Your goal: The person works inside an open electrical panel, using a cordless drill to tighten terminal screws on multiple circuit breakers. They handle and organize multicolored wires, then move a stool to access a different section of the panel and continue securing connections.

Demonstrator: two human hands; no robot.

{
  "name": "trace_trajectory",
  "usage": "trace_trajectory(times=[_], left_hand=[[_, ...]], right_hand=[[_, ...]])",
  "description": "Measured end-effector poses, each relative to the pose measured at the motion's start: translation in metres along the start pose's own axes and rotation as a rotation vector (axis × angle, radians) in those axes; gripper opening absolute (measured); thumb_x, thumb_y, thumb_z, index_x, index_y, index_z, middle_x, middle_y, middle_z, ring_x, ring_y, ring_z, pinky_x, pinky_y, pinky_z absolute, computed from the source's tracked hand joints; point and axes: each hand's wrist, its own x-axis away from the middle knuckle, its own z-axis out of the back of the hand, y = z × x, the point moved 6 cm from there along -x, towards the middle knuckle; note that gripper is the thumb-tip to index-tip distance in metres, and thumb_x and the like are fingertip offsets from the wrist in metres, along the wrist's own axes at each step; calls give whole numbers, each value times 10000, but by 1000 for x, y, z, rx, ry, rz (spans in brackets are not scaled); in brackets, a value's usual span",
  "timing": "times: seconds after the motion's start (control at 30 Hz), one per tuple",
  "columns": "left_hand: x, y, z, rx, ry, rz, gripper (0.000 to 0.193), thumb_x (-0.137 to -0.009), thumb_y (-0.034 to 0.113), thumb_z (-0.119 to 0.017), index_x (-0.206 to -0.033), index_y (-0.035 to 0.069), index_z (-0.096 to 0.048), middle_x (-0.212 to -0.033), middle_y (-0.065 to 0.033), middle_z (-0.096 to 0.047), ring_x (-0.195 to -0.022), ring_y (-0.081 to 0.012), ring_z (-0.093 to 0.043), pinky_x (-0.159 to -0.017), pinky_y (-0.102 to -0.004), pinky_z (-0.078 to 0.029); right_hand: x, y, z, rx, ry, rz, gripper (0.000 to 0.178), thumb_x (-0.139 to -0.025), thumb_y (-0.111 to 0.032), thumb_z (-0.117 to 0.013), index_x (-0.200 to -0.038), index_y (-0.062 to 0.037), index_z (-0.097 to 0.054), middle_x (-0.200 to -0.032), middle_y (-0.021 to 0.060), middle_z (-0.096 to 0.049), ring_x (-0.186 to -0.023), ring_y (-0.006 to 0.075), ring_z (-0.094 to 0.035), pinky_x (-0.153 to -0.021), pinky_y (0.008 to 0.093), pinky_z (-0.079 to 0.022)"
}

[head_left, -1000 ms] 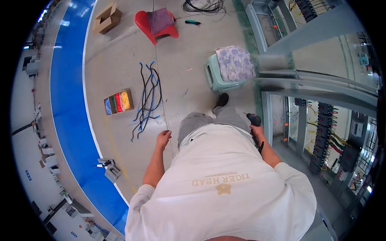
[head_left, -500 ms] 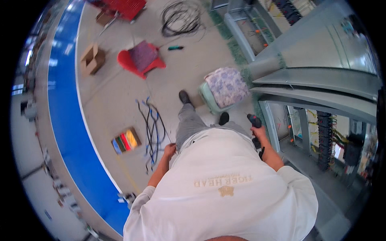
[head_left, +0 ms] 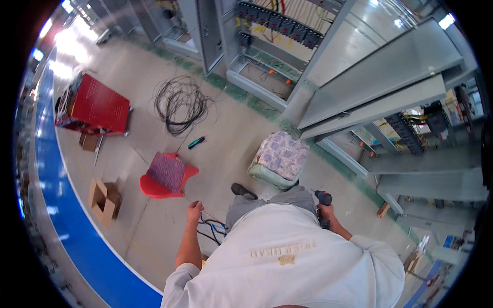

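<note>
My right hand [head_left: 326, 211] is wrapped round the grip of a dark cordless drill [head_left: 323, 197] beside my right thigh. The drill's nose points forward and a little left. Out to the left, my left hand [head_left: 194, 210] hangs over the floor with its fingers curled; whether something small is pinched in them cannot be made out. Just right of that hand, several black and blue cables [head_left: 214, 227] lie on the floor, partly hidden by my shirt. A pale green stool with a floral cushion [head_left: 283, 154] stands right in front of my feet.
A red chair [head_left: 154, 187] stands front left, a cardboard box [head_left: 104, 200] beyond it. Ahead lie a green-and-black hand tool [head_left: 196, 142] and a coil of black cable [head_left: 179, 105]. A red cart [head_left: 102, 105] stands far left. Open grey electrical cabinets [head_left: 267, 92] line the right.
My view has turned to the right and forward along the cabinets. My left hand has swung forward and outward, away from my leg. The drill stays in my right hand.
</note>
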Motion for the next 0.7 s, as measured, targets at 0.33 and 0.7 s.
trace_trajectory(times=[0.33, 0.7], left_hand=[[-30, -51, 6, 65, -158, 67, 336, -965, 277, -693, -1175, 15, -676, -886, -38, -697, -735, -135, -663, -553, -270, -477], [6, -133, 8, -324, -312, -150, 315, -985, 355, -648, -879, 59, -670, -758, -45, -707, -684, -161, -688, -568, -337, -523]], right_hand=[[38, -40, -68, 217, 20, 51, 294, -704, -176, -814, -966, -52, -766, -791, 115, -747, -679, 227, -731, -629, 376, -581], [16, -152, -133, 329, -112, 177, 360, -677, -231, -835, -1007, -100, -770, -815, 98, -755, -643, 216, -734, -659, 353, -616]])
